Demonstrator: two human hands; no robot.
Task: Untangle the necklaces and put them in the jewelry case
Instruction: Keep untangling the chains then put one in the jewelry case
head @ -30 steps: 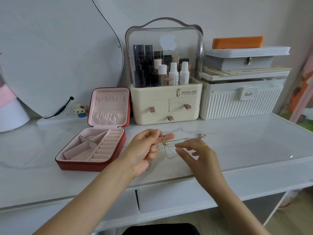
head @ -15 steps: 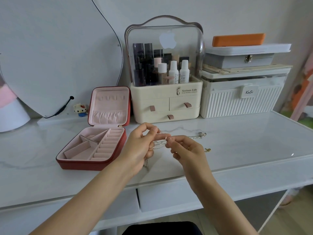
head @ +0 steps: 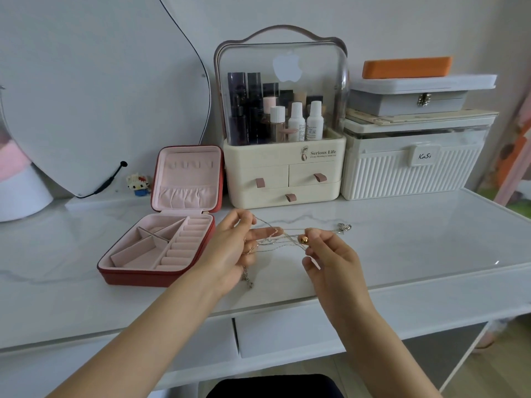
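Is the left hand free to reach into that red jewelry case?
Probably not yet: the left hand holds tangled necklaces. The open jewelry case lies just beside it, nothing between.

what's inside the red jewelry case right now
The open jewelry case shows only pink lining: bare divided compartments, ring rolls, and a gathered lid pocket whose inside is hidden. The necklaces hang between both hands outside it.
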